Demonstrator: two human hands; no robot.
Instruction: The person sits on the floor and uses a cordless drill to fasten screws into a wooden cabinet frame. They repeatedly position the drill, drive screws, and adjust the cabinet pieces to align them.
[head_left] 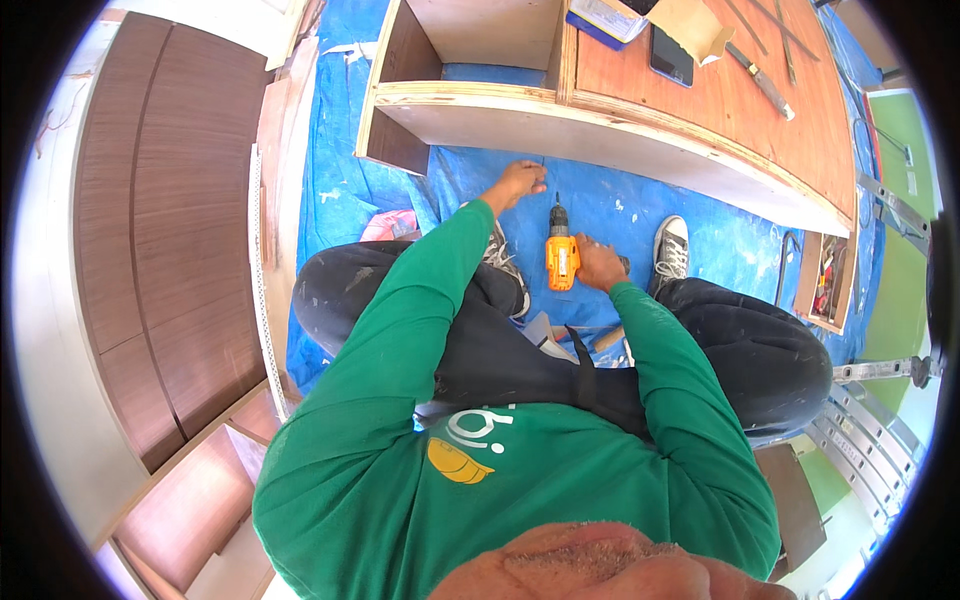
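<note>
A person in a green long-sleeved shirt and dark trousers sits on a blue tarp [640, 215], seen from above by a camera on their head. Their right hand [600, 265] is wrapped around the grip of a cordless drill [561, 252], fingers closed on it. The drill has a bright yellow body with a black front end and a thin bit at its tip. Its long axis runs almost straight away from the person, and the bit points up the picture toward the pale edge of a plywood cabinet [600, 135] lying just ahead. The drill sits directly to the left of the right hand, between the person's two feet.

The left hand [518, 183] is stretched further forward, ahead and to the left of the drill's tip. Its fingers are curled in narrowly, pinching something thin and dark that is too small to make out, close to the lower edge of the cabinet.

A grey and white sneaker [671, 247] lies just right of the right hand. On the cabinet's reddish-brown top, well beyond both hands, rest a dark phone [671, 56] and an open cardboard box [692, 24]. Dark wood-grain panels [160, 220] stand far off to the left.
</note>
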